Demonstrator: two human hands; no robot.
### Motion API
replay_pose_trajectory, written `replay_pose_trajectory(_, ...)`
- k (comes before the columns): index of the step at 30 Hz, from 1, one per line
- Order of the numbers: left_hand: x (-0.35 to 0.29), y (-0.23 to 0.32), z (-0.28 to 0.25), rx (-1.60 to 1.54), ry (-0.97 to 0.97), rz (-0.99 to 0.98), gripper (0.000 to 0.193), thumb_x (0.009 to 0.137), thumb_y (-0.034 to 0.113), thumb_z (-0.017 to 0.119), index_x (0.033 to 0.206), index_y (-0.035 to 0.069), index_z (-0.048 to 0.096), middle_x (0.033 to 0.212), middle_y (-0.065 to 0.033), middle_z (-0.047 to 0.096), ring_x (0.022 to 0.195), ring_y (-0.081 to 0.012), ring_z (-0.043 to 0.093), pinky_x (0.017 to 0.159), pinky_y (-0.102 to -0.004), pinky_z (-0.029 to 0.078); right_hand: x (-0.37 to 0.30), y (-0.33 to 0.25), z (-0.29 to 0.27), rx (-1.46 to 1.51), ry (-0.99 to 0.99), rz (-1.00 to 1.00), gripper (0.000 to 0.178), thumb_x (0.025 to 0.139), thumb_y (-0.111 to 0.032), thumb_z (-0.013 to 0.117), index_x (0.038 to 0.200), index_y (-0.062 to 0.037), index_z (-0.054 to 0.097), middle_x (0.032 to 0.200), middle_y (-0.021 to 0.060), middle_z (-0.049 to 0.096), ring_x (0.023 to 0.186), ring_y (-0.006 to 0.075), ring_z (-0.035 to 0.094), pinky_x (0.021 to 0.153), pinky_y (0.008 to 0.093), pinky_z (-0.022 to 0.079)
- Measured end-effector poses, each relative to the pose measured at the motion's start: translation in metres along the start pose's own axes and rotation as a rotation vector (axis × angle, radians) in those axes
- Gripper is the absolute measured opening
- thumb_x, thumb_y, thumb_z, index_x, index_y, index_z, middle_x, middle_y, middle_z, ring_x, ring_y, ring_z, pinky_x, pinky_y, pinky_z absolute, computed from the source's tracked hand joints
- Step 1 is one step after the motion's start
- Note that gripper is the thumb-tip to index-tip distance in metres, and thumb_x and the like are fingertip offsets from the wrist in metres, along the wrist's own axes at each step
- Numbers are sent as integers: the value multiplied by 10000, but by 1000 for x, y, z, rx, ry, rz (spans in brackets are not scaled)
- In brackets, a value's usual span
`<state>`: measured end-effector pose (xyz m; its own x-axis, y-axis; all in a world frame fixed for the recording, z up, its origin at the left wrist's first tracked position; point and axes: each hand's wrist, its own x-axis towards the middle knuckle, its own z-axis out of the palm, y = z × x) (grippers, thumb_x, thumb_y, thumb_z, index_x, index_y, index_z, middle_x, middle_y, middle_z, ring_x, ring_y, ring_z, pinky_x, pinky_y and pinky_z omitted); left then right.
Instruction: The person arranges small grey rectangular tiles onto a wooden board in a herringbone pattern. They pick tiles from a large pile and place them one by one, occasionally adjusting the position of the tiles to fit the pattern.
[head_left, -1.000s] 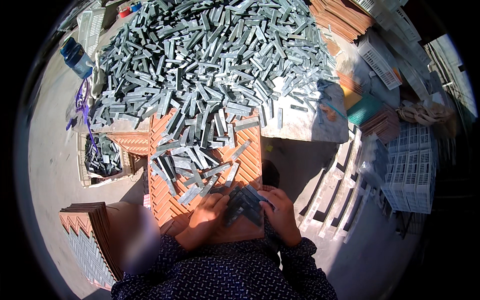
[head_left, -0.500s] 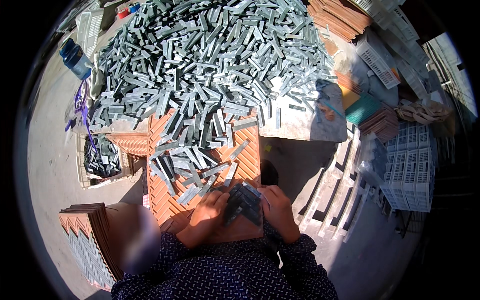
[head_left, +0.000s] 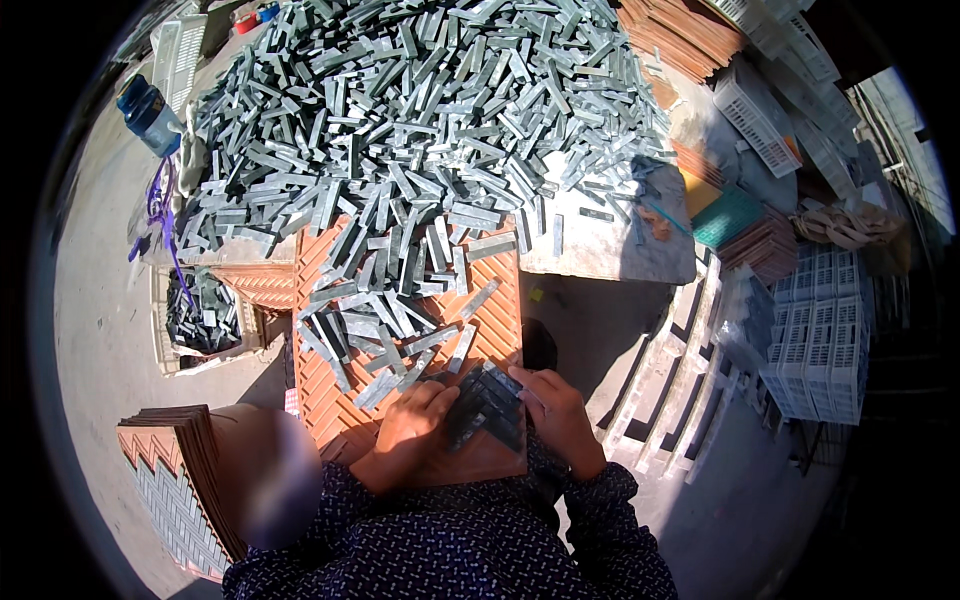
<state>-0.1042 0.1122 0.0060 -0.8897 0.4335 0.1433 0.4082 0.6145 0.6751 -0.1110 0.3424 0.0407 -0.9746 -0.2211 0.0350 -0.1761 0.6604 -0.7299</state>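
An orange-brown grooved tray [head_left: 405, 300] lies before me, its grooves in a zigzag pattern. Dark grey stone strips [head_left: 487, 410] sit in a herringbone at its near right corner. My left hand [head_left: 415, 420] is at their left side, fingers bent and together; its palm hides what is under it. At the right edge of the strips is my right hand [head_left: 558, 412], index finger and thumb apart, fingertips touching the strips' edge. Loose grey strips [head_left: 385, 330] are scattered over the tray just beyond both hands.
A big heap of grey strips [head_left: 420, 110] covers the worktable [head_left: 610, 255] beyond the tray. Left are a crate of strips [head_left: 205, 315], a blue bottle [head_left: 148, 115] and stacked filled trays [head_left: 180, 480]. White crates [head_left: 815, 335] and a slatted pallet [head_left: 655, 395] stand right.
My right hand's fingers have loosened and spread at the strips' right edge, where they were pinched around a pale strip. My left hand has barely moved.
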Motion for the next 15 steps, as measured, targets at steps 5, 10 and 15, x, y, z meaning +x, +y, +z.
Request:
replay_pose_trajectory(5, 1, 0, -1, 23, 9, 41, 435, 704, 106, 642, 1126, 11, 599, 998, -122, 596, 918, -294, 615, 772, -377, 531, 11, 5, -5, 1, -105, -39, 289, 814, 18, 615, 1093, -43, 657, 852, 133, 579, 761, 302, 609, 669, 352, 504)
replay_pose_trajectory(10, 3, 7, -5, 28, 43, 44, 448, 722, 101, 620, 1157, 0, 588, 994, -135, 596, 925, -300, 615, 764, -381, 531, 19, 3, -8, -141, -147, -137, 260, 817, -5, 620, 1071, -47, 659, 868, 121, 588, 766, 302, 613, 667, 361, 505)
replay_pose_trajectory(15, 1, 4, -2, 96, -4, 63, 400, 742, 95, 602, 1129, -6, 595, 989, -135, 596, 921, -297, 611, 755, -379, 527, 43, 1, 9, -31, -9, -158, 242, 816, 19, 603, 1042, -47, 660, 952, 138, 611, 839, 318, 630, 704, 375, 513)
